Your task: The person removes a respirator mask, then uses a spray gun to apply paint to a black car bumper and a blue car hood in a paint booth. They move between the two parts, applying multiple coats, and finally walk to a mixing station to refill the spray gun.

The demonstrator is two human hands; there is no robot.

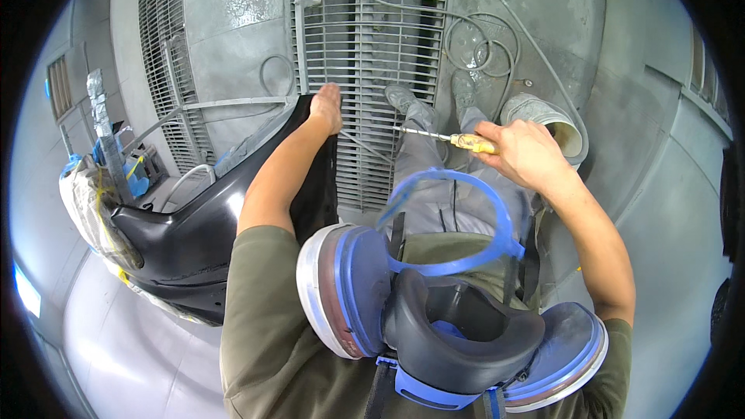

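My left hand [329,108] is closed over the far upper edge of a glossy black car bumper [225,206], its fingertips partly hidden. The bumper rests on my left, with its far end wrapped in masking film and tape [93,202]. In my right hand [526,151] is a screwdriver [472,142] with a worn yellow handle. Its thin metal shaft points left toward the bumper edge and stays apart from it. A blue and black respirator [458,318] with two round filters hangs at my chest.
A metal stand [303,39] stands by the bumper. Floor grating [372,23] runs ahead of my feet. A grey hose [485,54] lies coiled on the floor, and a pale bucket [578,140] lies tipped beside my right hand. Grey walls rise on both sides.
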